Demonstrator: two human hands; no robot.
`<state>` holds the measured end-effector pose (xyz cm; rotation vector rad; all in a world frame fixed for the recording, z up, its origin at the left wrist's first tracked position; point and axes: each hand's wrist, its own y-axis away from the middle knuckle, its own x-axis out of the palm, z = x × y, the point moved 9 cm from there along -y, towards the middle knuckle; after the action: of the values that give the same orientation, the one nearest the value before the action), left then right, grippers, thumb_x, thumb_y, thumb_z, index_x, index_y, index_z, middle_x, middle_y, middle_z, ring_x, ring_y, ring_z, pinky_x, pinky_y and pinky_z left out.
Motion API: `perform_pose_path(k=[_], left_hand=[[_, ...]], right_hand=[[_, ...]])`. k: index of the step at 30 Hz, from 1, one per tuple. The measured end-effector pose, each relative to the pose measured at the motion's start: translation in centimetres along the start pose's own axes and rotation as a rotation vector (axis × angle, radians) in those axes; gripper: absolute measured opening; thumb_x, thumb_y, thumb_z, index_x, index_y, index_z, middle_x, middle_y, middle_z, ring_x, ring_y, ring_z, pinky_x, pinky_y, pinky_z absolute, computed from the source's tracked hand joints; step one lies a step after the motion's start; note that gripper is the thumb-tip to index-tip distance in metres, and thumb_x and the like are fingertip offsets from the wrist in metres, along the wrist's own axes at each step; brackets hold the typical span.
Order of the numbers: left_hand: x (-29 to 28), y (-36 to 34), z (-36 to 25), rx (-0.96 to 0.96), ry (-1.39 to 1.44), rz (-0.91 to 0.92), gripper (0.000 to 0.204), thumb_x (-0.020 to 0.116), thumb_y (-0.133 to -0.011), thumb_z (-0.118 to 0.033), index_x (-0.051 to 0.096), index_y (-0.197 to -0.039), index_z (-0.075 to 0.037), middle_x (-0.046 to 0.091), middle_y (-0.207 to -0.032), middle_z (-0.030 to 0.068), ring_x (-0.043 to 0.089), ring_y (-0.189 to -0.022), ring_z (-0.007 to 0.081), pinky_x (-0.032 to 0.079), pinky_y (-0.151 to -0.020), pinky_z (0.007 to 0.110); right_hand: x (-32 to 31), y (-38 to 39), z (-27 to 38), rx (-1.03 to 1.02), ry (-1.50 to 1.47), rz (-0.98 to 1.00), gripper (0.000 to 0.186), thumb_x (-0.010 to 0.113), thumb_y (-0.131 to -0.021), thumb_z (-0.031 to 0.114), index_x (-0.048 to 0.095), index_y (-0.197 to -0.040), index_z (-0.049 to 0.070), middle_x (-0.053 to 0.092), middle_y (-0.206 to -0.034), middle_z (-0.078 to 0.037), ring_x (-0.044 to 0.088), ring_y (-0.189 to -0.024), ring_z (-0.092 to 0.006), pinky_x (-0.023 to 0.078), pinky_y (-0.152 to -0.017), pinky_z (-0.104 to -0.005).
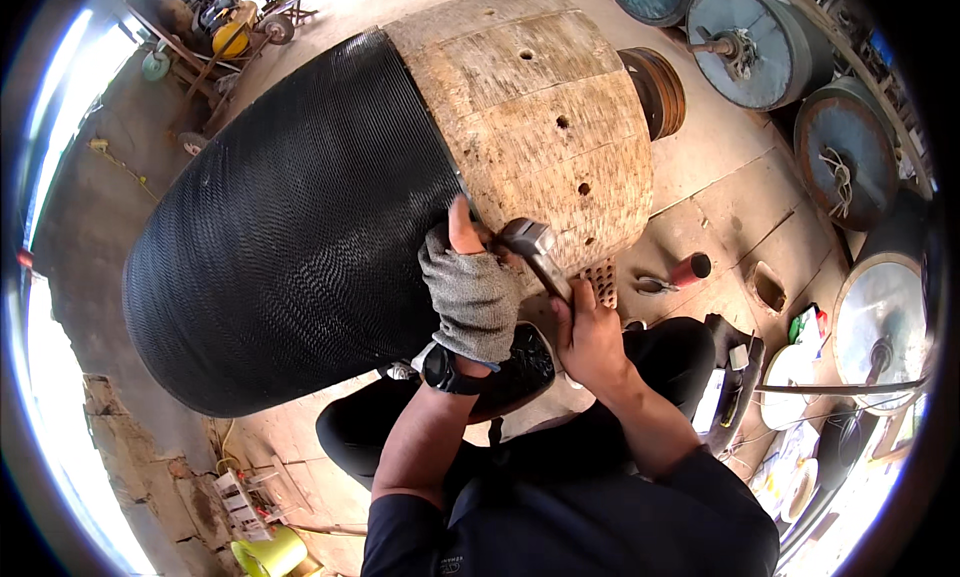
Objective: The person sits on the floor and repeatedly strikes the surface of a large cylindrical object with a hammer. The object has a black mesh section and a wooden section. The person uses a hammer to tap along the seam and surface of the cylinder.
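Holding a hammer near the black-covered wooden drum.

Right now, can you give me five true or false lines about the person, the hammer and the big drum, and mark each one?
1. The right hand holds a hammer. True.
2. The left hand wears a grey glove. True.
3. The right hand wears a glove too. False: it is bare.
4. The left arm wears a black watch. True.
5. The black cover hides the whole drum. False: part of the drum shows, light brown.
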<state>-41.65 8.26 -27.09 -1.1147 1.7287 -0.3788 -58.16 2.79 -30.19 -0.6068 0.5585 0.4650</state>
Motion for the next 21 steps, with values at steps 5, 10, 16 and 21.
perform_pose_path(k=[5,10,16,21], left_hand=[[-3.7,3.0,-2.6,0.082,0.015,0.118,0.069,0.076,-0.074,-0.006,0.046,-0.135,0.002,0.058,-0.107,0.0147,0.057,-0.095,0.034,0.046,-0.087,0.047],[2.2,14.5,0.1,0.077,-0.102,0.656,0.033,0.068,-0.083,-0.028,0.065,-0.108,-0.008,0.065,-0.102,0.0141,0.063,-0.09,0.0348,0.05,-0.076,0.048],[5.4,19.6,2.7,0.071,-0.046,0.755,0.025,0.06,-0.088,-0.027,0.069,-0.094,-0.004,0.066,-0.086,0.0181,0.065,-0.079,0.0344,0.052,-0.067,0.048],[6.0,20.8,3.6,0.087,-0.29,0.625,0.03,0.051,-0.094,-0.026,0.062,-0.078,-0.003,0.055,-0.066,0.0134,0.054,-0.051,0.0257,0.04,-0.039,0.042]], right_hand=[[-2.4,1.6,1.1,-0.221,-0.155,-0.239,0.027,0.052,-0.097,0.009,0.05,-0.118,-0.007,0.062,-0.085,-0.031,0.064,-0.074,-0.0491,0.053,-0.061,-0.0454],[1.1,-0.1,0.2,-0.068,0.044,-0.002,0.03,0.055,-0.098,0.018,0.049,-0.113,-0.008,0.061,-0.077,-0.029,0.059,-0.07,-0.0508,0.047,-0.055,-0.0487],[1.4,1.4,-1.4,-0.078,-0.04,-0.11,0.025,0.05,-0.102,0.018,0.053,-0.106,-0.006,0.059,-0.07,-0.016,0.057,-0.054,-0.0269,0.043,-0.049,-0.0348],[1.6,1.3,-1.0,0.074,-0.205,-0.017,0.021,0.057,-0.099,0.019,0.054,-0.098,-0.002,0.06,-0.069,-0.024,0.061,-0.059,-0.0446,0.049,-0.052,-0.0427]])
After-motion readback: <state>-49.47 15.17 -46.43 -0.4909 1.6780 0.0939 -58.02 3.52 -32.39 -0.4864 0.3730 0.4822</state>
